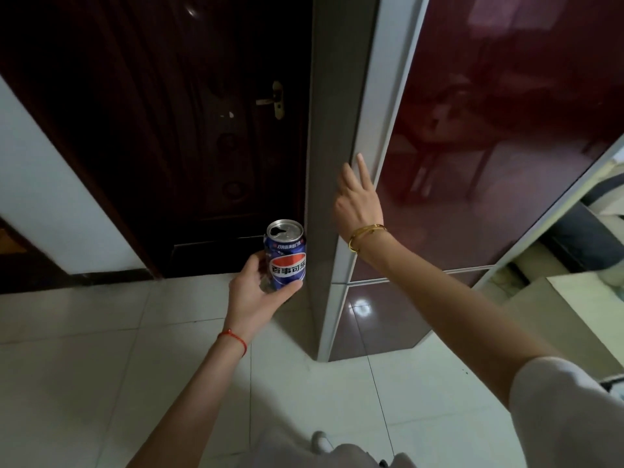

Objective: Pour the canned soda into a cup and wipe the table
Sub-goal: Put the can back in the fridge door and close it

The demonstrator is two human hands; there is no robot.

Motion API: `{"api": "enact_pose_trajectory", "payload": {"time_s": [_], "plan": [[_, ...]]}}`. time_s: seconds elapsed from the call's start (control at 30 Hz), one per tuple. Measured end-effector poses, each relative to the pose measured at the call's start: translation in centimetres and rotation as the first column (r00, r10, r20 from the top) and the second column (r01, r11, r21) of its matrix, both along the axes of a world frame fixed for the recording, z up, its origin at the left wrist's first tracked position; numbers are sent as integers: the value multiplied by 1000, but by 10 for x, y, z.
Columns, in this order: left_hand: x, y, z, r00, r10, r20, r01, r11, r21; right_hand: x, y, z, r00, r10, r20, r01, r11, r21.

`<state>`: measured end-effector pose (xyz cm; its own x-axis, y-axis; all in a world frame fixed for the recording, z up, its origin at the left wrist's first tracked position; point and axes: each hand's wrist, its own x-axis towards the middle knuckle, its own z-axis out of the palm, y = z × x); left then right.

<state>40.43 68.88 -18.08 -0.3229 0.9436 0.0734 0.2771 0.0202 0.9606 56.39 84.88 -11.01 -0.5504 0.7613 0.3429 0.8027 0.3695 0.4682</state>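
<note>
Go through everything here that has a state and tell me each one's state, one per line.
Blue aluminium soda can: upright, top already opened, held.
Left hand: closed around the can's lower half.
Right hand: fingers extended, touching the fridge door's edge.
Glossy dark red refrigerator door: looks shut or nearly shut.
Dark wooden door with brass handle: closed.
</note>
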Motion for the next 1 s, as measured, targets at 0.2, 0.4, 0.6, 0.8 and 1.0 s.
{"api": "enact_pose_trajectory", "payload": {"time_s": [0.2,0.4,0.6,0.8,1.0], "plan": [[-6,-4,5,996,-78,34,78,997,-4,-3,-9,-8,998,-24,-51,27,998,52],[-4,-5,3,987,-159,32,160,987,-12,41,-60,-25,991,93,-98,-65,963,262],[22,-8,3,959,-285,-5,285,959,-2,100,-111,-42,991,108,-77,-74,931,359],[64,-12,9,900,-435,-27,436,900,6,142,-168,-55,993,20,-119,32,908,417],[99,-19,17,805,-593,1,592,805,38,168,-224,-60,880,-176,-441,362,849,384]]}}
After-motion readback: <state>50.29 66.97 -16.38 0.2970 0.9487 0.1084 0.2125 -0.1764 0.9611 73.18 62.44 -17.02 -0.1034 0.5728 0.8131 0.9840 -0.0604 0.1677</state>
